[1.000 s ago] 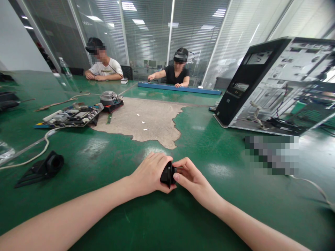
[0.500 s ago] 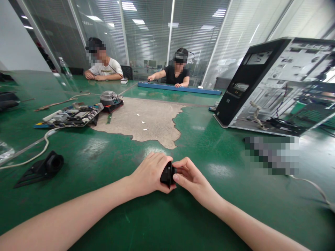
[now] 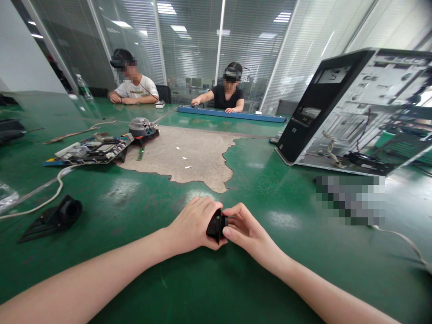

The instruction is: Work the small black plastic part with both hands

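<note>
Close in front of me, my left hand (image 3: 194, 222) is wrapped round a small black part (image 3: 213, 226) with a flat flange and a short round end facing right. The palm hides much of its left side. On that round end are the thumb and fingers of my right hand (image 3: 248, 229), curled in a pinch. Both hands hold the part just above the green tabletop (image 3: 202, 283).
Left of me lie a black plastic piece with a round opening (image 3: 62, 213), a circuit board (image 3: 97, 148) and a cooling fan (image 3: 143, 127). An open computer case (image 3: 299, 121) stands at the right. Two people sit opposite, one with hands at a long blue bar (image 3: 232, 114).
The fingertips of my right hand have shifted slightly on the round end, and a little more of it shows. My left hand and the black part have stayed in place.
</note>
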{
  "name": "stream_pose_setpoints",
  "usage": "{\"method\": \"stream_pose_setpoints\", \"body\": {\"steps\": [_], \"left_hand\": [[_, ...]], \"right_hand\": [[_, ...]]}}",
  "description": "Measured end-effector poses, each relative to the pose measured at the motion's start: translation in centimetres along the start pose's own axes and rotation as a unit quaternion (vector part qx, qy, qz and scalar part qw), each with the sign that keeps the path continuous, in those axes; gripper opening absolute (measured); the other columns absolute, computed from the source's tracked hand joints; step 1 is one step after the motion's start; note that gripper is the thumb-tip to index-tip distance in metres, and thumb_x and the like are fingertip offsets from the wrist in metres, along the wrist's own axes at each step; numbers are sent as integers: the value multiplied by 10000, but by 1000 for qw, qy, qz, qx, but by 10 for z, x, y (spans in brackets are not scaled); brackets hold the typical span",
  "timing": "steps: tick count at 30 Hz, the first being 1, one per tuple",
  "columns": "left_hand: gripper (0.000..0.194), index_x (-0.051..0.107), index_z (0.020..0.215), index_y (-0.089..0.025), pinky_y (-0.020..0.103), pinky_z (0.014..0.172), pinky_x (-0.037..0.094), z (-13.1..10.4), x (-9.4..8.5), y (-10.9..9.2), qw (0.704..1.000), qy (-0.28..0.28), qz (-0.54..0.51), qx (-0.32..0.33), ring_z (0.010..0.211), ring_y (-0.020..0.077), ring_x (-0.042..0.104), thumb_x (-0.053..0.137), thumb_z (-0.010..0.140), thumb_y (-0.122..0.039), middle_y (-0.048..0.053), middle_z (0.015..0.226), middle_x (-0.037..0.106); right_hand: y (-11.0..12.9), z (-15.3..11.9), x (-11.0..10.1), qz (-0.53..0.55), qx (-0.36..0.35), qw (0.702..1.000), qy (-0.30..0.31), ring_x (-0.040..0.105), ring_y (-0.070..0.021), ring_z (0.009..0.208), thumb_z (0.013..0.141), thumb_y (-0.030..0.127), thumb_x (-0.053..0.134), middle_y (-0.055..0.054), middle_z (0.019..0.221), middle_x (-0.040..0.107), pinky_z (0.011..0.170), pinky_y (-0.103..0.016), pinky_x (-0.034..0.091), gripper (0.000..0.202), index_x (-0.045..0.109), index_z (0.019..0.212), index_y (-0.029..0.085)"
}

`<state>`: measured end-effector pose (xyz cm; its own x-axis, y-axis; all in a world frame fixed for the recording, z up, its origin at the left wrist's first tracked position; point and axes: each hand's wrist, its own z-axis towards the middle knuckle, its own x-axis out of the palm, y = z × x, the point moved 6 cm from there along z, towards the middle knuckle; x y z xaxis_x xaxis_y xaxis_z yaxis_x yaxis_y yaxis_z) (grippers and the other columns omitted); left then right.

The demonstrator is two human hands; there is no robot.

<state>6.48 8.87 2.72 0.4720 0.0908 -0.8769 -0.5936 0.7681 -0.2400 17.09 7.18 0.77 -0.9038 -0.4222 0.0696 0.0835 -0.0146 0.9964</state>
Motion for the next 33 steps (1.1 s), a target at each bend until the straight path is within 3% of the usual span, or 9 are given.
{"method": "stream_pose_setpoints", "body": {"steps": [6,10,17,21,28,33], "left_hand": [[451,425,948,-176,327,700,354,1,1,0,1000,-2,-7,2,789,218,505,614,592,-379,37,867,542],[466,426,967,-170,332,704,353,0,-1,0,1000,4,-2,-2,793,221,502,616,593,-371,39,873,542],[469,422,984,-164,331,693,351,0,-1,0,1000,14,3,-6,778,219,504,614,592,-337,38,875,550],[447,426,960,-165,333,697,351,1,-1,0,1000,4,1,-3,780,219,505,605,602,-364,38,864,550],[460,428,972,-161,334,698,355,0,-1,0,1000,7,3,-5,784,223,505,613,596,-351,44,870,551],[498,416,999,-165,334,696,357,0,-1,0,1000,14,0,-4,784,225,506,628,581,-334,44,885,550]], "right_hand": [[0,2,-4,-14,17,999,-35,543,-144,881,736,319,604,-18,923,532,798,-314,450,270,445,926,211],[0,2,-2,-20,28,999,-14,557,-154,878,724,295,617,-18,895,552,841,-354,441,265,448,909,209],[3,-2,0,-17,-30,999,-4,542,-130,931,701,194,645,17,911,513,893,-330,420,270,435,863,238],[1,-1,0,13,-13,1000,-9,556,-123,894,744,237,602,16,878,516,814,-293,459,187,444,845,230],[1,0,-1,-16,24,999,-16,568,-162,899,710,261,633,-16,907,561,842,-358,452,291,440,923,214],[2,-1,0,-35,-24,999,3,554,-139,927,687,193,660,15,905,537,893,-347,424,320,420,894,240]]}}
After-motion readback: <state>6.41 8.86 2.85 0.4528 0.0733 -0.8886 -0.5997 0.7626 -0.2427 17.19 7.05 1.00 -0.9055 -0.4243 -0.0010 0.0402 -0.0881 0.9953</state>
